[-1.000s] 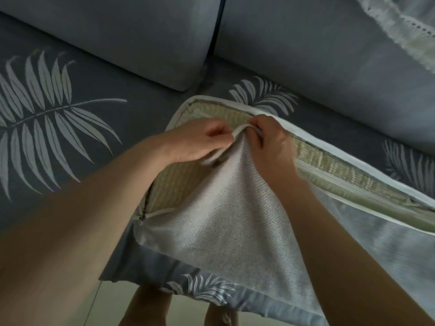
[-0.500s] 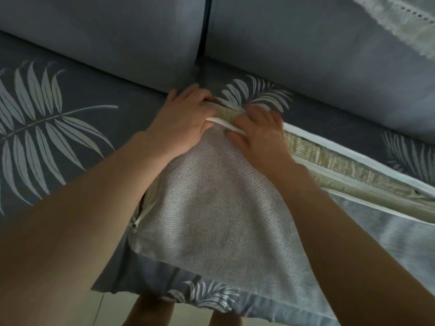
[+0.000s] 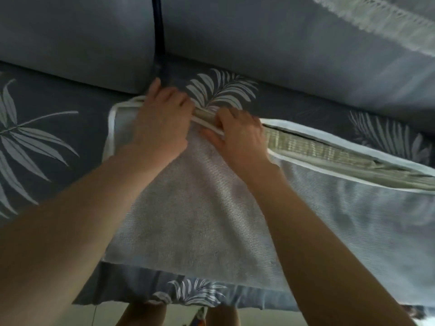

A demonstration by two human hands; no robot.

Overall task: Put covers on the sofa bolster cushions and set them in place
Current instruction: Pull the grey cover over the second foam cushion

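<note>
Pulled further over the far left corner than half a second earlier, the grey knitted cover (image 3: 188,220) is now seen with its white piping (image 3: 113,128) wrapped round that end of the bolster cushion (image 3: 317,151), where woven straw-coloured filling had been exposed a second ago. The cushion is laid flat on the sofa seat (image 3: 70,102), its long side running off to the right, just in front of the two back cushions (image 3: 82,38).

The cover's piped edge is pressed down over the corner by the left hand (image 3: 160,128), fingers spread and fairly straight; nothing is seen to be clenched in it. The same edge is held by the right hand (image 3: 240,137) just beside it, fingers curled over the piping, though whether the fabric is actually pinched cannot be told through the blur.

To the right of the hands the opening is still gaping, and a long strip of the pale woven inner is left showing between the two piped edges. By the look of it, the corner has been seated and the closing of the long side is what remains on this cushion; the cover would have to be drawn level along that gap before it could be fastened.

Around the work, the dark leaf-print throw on the seat is visible, a white fringed cloth (image 3: 376,20) is draped at the upper right, and the person's legs are glimpsed below the sofa's front edge
</note>
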